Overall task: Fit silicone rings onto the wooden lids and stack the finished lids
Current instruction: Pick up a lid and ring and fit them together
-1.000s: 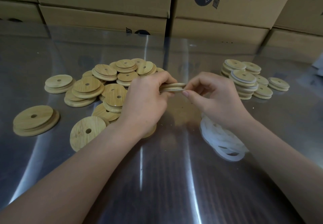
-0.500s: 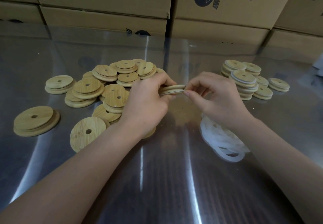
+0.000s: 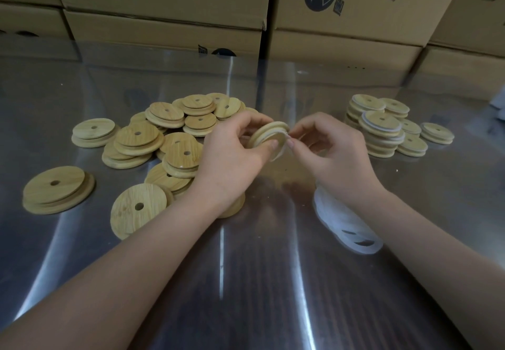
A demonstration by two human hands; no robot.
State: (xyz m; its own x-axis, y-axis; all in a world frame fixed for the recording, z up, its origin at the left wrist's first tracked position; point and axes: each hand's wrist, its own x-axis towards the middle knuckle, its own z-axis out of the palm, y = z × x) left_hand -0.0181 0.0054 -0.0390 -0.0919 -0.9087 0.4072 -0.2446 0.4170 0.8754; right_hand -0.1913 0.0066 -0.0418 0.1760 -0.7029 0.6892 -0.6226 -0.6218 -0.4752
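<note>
Cardboard boxes (image 3: 164,27) are stacked behind the tabletop (image 3: 246,281). Above it, a wooden lid (image 3: 269,133) is held tilted in the grip of the left hand (image 3: 232,155); a silicone ring (image 3: 283,146) is pinched at its edge by the right hand (image 3: 330,150). The ring is best rolled evenly into the groove.

The lids (image 3: 164,142) are pale wood with a fine straight grain, smooth and matt. The rings (image 3: 347,224) look like soft, milky, half-clear rubber with a dull sheen. The table (image 3: 246,281) is glossy and mirror-smooth like polished metal, streaked with bright reflections. The boxes (image 3: 169,30) are matt brown cardboard with dark print.
</note>
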